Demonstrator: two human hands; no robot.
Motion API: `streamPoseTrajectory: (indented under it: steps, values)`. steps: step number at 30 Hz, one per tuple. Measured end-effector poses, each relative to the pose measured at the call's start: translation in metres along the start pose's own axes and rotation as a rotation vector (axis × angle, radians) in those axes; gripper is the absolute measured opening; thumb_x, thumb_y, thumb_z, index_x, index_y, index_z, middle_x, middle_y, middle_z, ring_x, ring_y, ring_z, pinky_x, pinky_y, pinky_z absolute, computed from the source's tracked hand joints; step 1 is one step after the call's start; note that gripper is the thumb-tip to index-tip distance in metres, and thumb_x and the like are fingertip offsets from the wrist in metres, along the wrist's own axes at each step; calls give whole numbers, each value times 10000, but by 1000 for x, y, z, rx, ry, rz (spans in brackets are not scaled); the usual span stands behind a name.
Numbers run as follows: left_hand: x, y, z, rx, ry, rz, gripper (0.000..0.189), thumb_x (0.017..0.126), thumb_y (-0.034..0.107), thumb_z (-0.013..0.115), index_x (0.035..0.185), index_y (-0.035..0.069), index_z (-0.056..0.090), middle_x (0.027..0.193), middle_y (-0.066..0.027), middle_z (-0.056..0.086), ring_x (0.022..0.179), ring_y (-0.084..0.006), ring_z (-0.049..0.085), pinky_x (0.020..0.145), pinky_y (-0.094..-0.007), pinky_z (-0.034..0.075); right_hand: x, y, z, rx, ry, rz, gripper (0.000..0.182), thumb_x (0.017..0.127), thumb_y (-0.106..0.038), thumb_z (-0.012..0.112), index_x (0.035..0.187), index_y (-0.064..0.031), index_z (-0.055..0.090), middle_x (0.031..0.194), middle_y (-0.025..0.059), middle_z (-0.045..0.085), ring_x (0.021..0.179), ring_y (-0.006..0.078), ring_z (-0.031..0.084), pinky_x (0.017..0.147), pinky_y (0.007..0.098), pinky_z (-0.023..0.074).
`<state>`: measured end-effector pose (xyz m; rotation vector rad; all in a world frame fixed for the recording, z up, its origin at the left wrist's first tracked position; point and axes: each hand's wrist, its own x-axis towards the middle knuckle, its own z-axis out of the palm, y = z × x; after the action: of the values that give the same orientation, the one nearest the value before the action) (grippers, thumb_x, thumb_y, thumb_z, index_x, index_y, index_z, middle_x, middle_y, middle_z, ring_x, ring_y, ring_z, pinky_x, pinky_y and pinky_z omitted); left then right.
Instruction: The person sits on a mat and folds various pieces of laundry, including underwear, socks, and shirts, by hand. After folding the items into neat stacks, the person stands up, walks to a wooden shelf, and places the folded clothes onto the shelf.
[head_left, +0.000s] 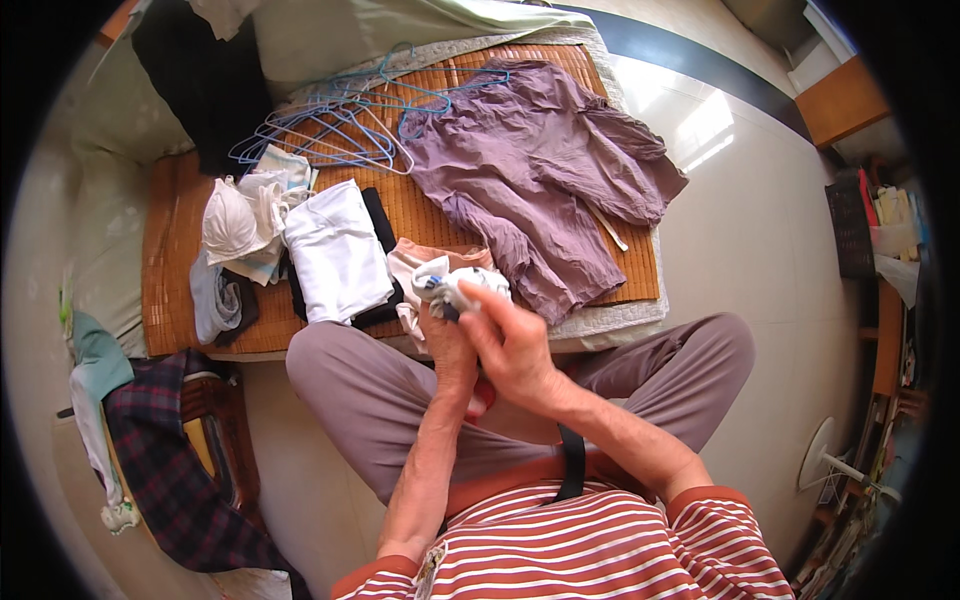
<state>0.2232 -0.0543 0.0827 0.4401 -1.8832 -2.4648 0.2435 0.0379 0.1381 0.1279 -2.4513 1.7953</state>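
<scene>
Between my two hands is a small bunched white cloth piece (484, 281) with blue and dark patches; it could be rolled socks, but its folds hide the shape. My left hand (448, 349) grips it from below, partly covered by the other hand. Across the top, my right hand (517, 345) has its thumb and index finger on the cloth. Just beyond lies a peach-coloured garment (405, 259). A crumpled mauve garment (517, 165) spreads to the right. On the left are a folded white garment (334, 247) over black cloth and a pale bra (234, 225).
Blue and white hangers (337, 139) lie tangled on the bamboo mat (169, 277). A rolled light-blue garment (214, 300) sits at its left end. Plaid cloth (161, 465) drapes a wooden chair (244, 442) at lower left. A white fan (821, 450) and shelves stand right.
</scene>
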Motion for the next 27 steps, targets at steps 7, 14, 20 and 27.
streamPoseTrajectory:
  steps: [7,14,20,27]
  values:
    - [-18,36,-3,-88,-161,-106,464,834,77,595,1252,43,396,1136,-44,500,1026,-132,477,872,-270,405,26,20,-22,354,14,100,170,890,-55,531,1034,14,590,901,45,632,816,66,553,727,204,457]
    - [-22,36,-16,69,-228,6,365,784,8,657,1068,82,440,967,-2,515,866,-82,496,730,-218,451,26,15,-22,27,0,5,106,776,-42,613,872,-19,576,709,159,603,633,245,625,563,306,478]
    - [-9,4,-14,132,-36,188,136,866,121,494,990,96,445,900,5,466,816,-87,460,711,-234,414,-8,0,5,-121,-85,-288,90,770,-21,589,851,-30,552,662,149,567,612,317,602,530,359,472]
    - [15,-102,-30,-769,-72,-331,313,941,326,378,1128,96,481,1051,-40,533,949,-165,528,844,-319,443,3,11,-15,-187,-196,-479,148,734,-23,632,865,-47,567,709,97,544,638,277,582,542,335,470]
